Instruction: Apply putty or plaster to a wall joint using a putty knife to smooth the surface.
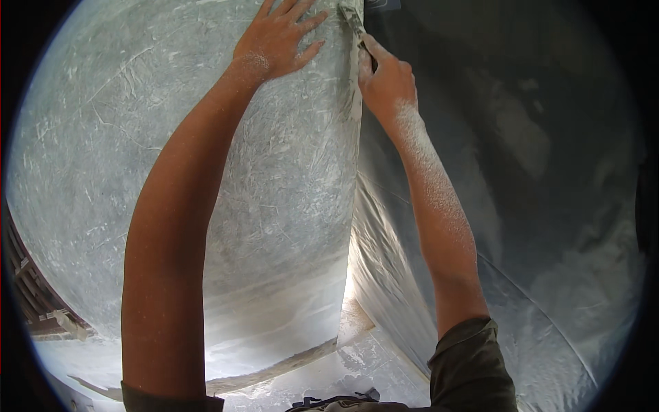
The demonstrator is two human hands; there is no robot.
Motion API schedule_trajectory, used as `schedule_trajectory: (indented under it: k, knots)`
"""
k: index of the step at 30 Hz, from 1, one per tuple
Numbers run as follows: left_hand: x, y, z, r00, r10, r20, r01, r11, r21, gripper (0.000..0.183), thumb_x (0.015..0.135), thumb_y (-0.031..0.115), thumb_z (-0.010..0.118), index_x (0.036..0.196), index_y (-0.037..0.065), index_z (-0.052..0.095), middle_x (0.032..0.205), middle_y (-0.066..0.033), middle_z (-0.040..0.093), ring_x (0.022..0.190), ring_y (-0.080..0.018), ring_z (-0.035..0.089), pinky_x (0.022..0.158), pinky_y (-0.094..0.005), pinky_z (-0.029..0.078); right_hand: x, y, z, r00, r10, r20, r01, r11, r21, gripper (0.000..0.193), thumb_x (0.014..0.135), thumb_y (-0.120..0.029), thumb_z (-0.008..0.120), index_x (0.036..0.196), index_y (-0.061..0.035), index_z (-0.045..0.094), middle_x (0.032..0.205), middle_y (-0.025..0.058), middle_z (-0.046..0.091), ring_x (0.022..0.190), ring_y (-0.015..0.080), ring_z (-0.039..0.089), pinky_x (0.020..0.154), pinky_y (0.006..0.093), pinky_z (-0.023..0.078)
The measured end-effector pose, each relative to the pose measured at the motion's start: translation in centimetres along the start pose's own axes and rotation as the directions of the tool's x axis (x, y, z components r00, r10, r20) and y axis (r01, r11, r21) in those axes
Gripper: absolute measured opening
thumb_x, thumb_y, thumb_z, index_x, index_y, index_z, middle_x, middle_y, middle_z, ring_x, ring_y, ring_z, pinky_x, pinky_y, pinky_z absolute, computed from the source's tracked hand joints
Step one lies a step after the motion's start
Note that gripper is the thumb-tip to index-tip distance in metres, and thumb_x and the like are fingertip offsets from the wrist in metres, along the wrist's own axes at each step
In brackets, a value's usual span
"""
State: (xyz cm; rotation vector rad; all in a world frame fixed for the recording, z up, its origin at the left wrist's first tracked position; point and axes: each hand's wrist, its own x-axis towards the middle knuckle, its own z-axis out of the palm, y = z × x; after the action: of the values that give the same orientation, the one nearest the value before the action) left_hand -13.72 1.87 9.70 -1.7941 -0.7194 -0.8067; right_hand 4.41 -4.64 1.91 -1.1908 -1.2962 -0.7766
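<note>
A large grey panel, streaked and smeared with white, fills the left and middle of the head view. My left hand lies open against its upper part, fingers spread and partly cut off by the top of the picture. To the right of it, my right hand is closed around the dark handle of a scraper. The scraper's blade, dusted white, points up and left and meets the panel near its right edge. White dust coats my right forearm and specks my left wrist.
A dark, shiny plastic sheet hangs along the panel's right edge, with wrinkled folds lower down. Light shows through a gap below the edge. A pale, white-spotted floor lies underneath. Brown slatted pieces stand at the far left.
</note>
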Motion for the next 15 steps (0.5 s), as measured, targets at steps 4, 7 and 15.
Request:
schedule_trajectory:
  k: [4, 7, 15]
  knots:
    - [-0.3, -0.8, 0.5, 0.998, 0.014, -0.062, -0.014, 1.000, -0.003, 0.064, 0.097, 0.048, 0.049, 0.149, 0.011, 0.048, 0.162, -0.0165, 0.031, 0.152, -0.0325, 0.022, 0.124, -0.0513, 0.011, -0.7, -0.4, 0.0, 0.998, 0.014, 0.063, -0.011, 0.999, -0.052, 0.036, 0.099, -0.029, 0.054, 0.134, -0.0224, 0.062, 0.096, 0.0210, 0.072, 0.094, 0.0430, 0.069, 0.084, 0.0528, 0.056]
    - [-0.5, -0.9, 0.3, 0.999, 0.014, -0.038, -0.014, 1.000, 0.006, 0.067, 0.095, 0.050, 0.051, 0.148, 0.009, 0.048, 0.161, -0.0169, 0.032, 0.152, -0.0325, 0.022, 0.124, -0.0514, 0.011, -1.7, 0.3, 0.6, 0.998, -0.032, 0.048, 0.036, 0.996, -0.082, 0.036, 0.097, -0.026, 0.058, 0.131, -0.0150, 0.065, 0.095, 0.0234, 0.071, 0.089, 0.0409, 0.069, 0.080, 0.0475, 0.055]
    - [-0.7, -0.9, 0.5, 1.000, 0.015, 0.013, -0.015, 0.999, 0.043, 0.069, 0.094, 0.050, 0.053, 0.148, 0.007, 0.048, 0.161, -0.0172, 0.032, 0.152, -0.0325, 0.022, 0.124, -0.0515, 0.011, -0.6, 1.2, 0.0, 0.994, -0.100, 0.041, 0.102, 0.993, -0.052, 0.035, 0.098, -0.028, 0.056, 0.132, -0.0229, 0.063, 0.095, 0.0203, 0.073, 0.091, 0.0426, 0.069, 0.083, 0.0520, 0.056]
